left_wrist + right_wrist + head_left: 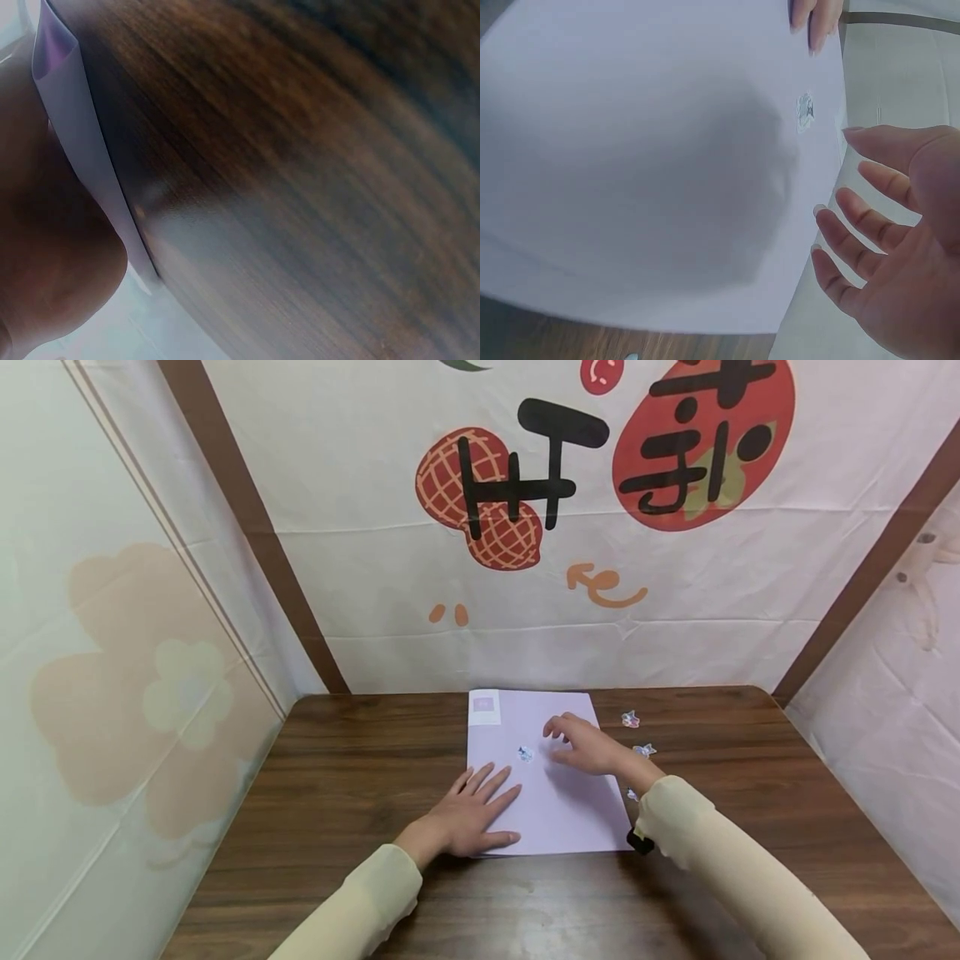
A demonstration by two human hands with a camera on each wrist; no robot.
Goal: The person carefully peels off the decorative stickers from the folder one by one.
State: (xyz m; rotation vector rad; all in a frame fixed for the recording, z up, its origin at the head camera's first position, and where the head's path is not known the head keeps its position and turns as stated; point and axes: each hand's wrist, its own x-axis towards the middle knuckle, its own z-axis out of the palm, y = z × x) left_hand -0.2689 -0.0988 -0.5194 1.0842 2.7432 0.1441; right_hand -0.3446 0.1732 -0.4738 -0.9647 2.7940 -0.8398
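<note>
A pale lilac notebook or folder (570, 818) with a white label in its upper left corner lies on the wooden table. One small blue-and-white sticker (525, 754) sits on its cover, left of the middle; the right wrist view also shows this sticker (805, 112). My left hand (472, 818) rests with fingers spread on the cover's lower left edge. Above the cover's right half hovers my right hand (585, 745), fingers loosely bent and apart, with nothing between them. In the right wrist view that hand (885, 232) casts a shadow on the cover.
Right of the cover lie several small stickers, among them a star-shaped one (631, 719) and another (644, 750) below it; one is partly hidden near the right sleeve. A small black object (640, 841) shows by that cuff. A printed cloth (375, 652) hangs behind the table.
</note>
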